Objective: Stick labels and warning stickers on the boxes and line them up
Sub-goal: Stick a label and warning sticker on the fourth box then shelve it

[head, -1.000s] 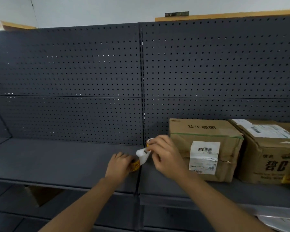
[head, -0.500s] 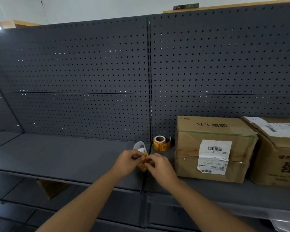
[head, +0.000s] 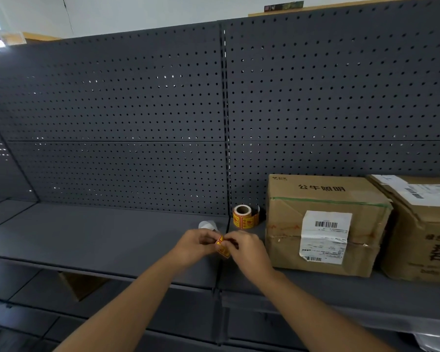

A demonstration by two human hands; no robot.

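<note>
Left hand (head: 192,246) & right hand (head: 247,250) both pinch small yellow-red warning sticker (head: 222,246), apparently peeling backing. Next: press onto brown cardboard box w/ white label (head: 323,224), just right of hands.

The second cardboard box (head: 427,224) is cut off by the right edge. Both hands' fingertips cover most of the yellow warning sticker (head: 222,247), its print too small to read. The shipping label's (head: 324,236) text is illegible.
</note>
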